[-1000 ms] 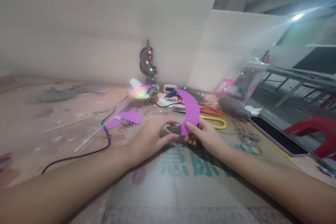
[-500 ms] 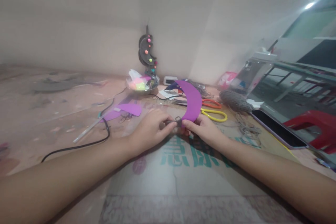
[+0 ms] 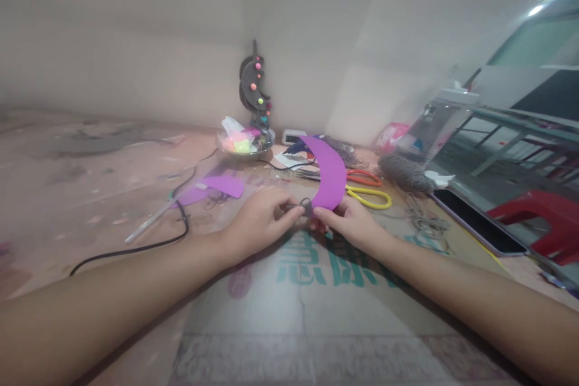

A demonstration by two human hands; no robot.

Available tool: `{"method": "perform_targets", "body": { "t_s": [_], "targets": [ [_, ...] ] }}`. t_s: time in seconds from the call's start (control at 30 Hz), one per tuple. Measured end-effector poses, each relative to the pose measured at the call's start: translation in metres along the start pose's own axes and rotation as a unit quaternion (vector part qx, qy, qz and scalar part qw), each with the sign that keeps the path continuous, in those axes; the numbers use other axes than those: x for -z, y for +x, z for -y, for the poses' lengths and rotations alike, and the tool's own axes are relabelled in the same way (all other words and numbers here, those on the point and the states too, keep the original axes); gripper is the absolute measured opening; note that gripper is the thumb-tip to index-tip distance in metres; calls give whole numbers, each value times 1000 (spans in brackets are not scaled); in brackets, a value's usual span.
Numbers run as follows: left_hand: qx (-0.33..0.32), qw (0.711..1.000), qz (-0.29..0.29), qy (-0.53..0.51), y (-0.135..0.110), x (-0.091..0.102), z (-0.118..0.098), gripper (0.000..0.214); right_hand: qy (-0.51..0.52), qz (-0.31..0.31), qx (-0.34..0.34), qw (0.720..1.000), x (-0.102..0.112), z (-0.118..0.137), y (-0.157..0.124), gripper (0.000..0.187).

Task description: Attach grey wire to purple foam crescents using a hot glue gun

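Note:
A purple crescent-shaped cutout [image 3: 331, 172] stands upright over the cardboard, its lower tip pinched between thumb and fingers of my right hand [image 3: 350, 220]. My left hand [image 3: 266, 214] is closed in a pinch just to the left, at the crescent's lower end. Between the two hands shows a bit of grey yarn [image 3: 306, 206], with a small loop rising from it; the left thumb and fingers hold this yarn. The fingertips beneath the crescent are partly hidden.
Behind the crescent lie orange-handled scissors [image 3: 364, 178] and yellow-handled scissors [image 3: 368, 198]. A grey yarn ball [image 3: 404, 174] and a phone [image 3: 479, 223] are at right. Purple scraps [image 3: 221, 186], a glue stick [image 3: 151, 222] and a black cable [image 3: 131, 251] lie left. A bowl [image 3: 244, 149] stands behind, by a decorated grey crescent [image 3: 253, 84].
The purple crescent has tilted very slightly to the left. Both hands keep their pinch in nearly the same place.

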State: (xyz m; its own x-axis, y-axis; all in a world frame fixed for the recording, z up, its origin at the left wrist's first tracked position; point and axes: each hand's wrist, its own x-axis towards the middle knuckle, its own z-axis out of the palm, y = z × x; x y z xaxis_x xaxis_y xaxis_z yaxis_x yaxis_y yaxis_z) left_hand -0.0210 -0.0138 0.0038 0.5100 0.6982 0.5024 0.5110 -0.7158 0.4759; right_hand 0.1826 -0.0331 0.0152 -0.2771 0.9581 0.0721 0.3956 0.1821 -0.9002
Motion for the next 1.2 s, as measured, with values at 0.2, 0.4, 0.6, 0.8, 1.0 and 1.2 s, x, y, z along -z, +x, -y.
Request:
{"method": "perform_targets", "body": {
  "t_s": [0.2,0.4,0.6,0.8,1.0,1.2],
  "targets": [
    [0,1000,2,-4,0,-1,2,26,-7,17,-3,1000,0,0,1,20],
    [10,1000,-13,-8,0,0,2,23,67,47,35,996,5,-9,-1,21],
    [9,1000,-14,-1,-1,0,1,24,91,20,4,996,2,-9,2,42],
    [-2,1000,-19,5,-1,0,2,23,23,24,-8,999,1,-3,3,42],
    [11,1000,-10,-4,0,2,1,23,7,34,-13,999,2,-4,2,26],
    [45,998,-32,-34,0,4,1,22,11,70,-9,997,2,-5,3,17]
  ]
}}
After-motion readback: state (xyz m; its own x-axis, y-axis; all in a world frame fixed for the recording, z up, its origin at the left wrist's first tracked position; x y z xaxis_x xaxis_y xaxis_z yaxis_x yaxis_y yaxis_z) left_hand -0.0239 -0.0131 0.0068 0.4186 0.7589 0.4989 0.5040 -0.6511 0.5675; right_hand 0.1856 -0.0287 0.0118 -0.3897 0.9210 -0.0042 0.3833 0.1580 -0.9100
